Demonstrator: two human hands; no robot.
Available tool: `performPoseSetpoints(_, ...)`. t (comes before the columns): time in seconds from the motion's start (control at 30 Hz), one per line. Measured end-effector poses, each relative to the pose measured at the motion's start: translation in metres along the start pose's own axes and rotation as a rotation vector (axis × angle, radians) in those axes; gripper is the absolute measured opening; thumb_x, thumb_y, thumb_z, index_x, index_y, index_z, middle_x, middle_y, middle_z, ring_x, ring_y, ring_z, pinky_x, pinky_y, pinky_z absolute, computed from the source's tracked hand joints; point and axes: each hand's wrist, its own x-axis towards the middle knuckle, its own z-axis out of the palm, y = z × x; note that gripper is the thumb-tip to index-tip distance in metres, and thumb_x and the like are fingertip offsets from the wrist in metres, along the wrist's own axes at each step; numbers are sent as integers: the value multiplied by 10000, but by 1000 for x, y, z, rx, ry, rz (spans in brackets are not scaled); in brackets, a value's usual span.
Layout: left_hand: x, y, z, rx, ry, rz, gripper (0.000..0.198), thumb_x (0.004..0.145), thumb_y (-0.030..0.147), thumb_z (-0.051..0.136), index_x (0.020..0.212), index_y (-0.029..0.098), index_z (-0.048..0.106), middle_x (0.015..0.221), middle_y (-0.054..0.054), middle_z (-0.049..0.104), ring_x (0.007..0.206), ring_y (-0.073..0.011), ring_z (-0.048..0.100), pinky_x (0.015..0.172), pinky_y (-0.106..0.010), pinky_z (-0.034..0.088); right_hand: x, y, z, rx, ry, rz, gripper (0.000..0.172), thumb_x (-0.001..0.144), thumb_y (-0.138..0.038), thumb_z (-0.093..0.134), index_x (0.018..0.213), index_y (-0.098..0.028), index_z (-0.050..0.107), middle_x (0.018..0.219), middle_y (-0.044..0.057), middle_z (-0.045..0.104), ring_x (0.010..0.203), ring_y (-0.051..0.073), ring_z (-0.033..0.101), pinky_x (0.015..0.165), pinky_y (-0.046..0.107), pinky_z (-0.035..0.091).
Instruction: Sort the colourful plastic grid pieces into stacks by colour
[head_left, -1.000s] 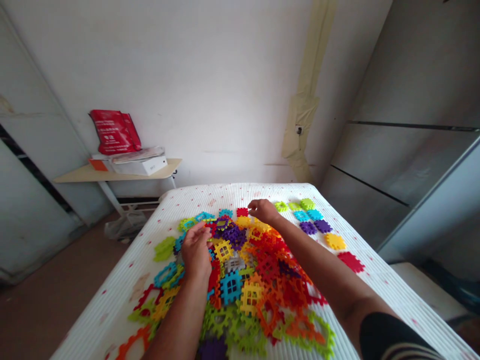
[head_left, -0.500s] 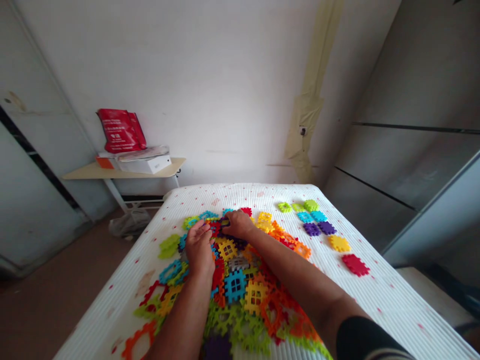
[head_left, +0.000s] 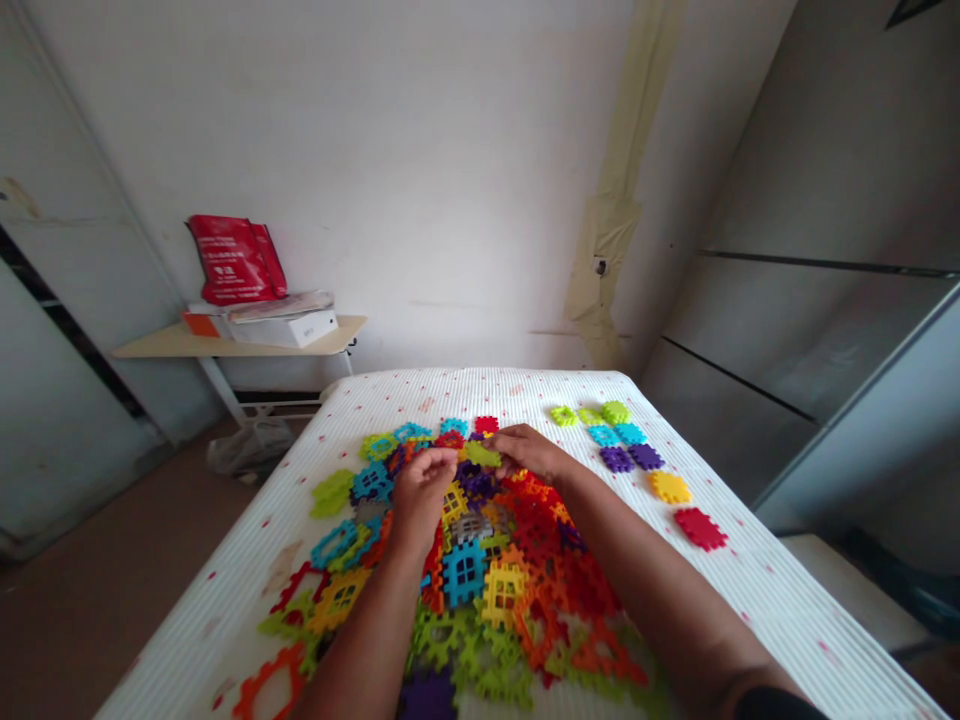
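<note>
My right hand (head_left: pixel 525 452) is closed on a yellow-green piece (head_left: pixel 481 455) near the far side of a heap of coloured notched plastic pieces. Just left of it my left hand (head_left: pixel 426 490) hovers over the heap, thumb and fingertips pinched together; whether something small sits between them is hidden. Beneath and in front of the hands lie a blue window piece (head_left: pixel 464 573), a yellow window piece (head_left: pixel 504 592) and several red, orange, purple and green ones.
On the white spotted bed cover (head_left: pixel 750 600), separate pieces lie at the right, among them a red square (head_left: pixel 700 528) and a yellow one (head_left: pixel 670 487). A side table (head_left: pixel 161 342) at the left holds a red bag (head_left: pixel 236 260) and boxes.
My right hand has moved right, and a yellow-green piece now shows in it. My left hand has shifted slightly right, its fingers pinched. The view has shifted slightly.
</note>
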Motion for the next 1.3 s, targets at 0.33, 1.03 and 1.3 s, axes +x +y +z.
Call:
performPoseSetpoints(0.33,-2,-2,5,109,-113,12,274,510,324,733,714,155,661,629,-9,618,606,-143,550,601,-250,418,-16,13,2,260,-137,94,282,807,-398,501,839,-146,625,615,21,657,448,80,547,446,168,410)
performPoseSetpoints(1.03,-4,3,0,18,-129,-134,229,567,345,699,596,164,562,469,31,532,449,-87,445,459,-209,309,-27,2,11,-489,297,-183,365,892,-465,420,807,-162,605,675,21,613,578,106,552,543,201,380)
performPoseSetpoints(1.3,0,-2,-2,-130,-43,-120,230,545,331,714,592,151,579,491,37,537,468,-75,443,471,-208,311,-39,-5,31,-731,346,-386,407,748,-381,641,1092,-174,579,959,68,623,835,177,573,726,273,427)
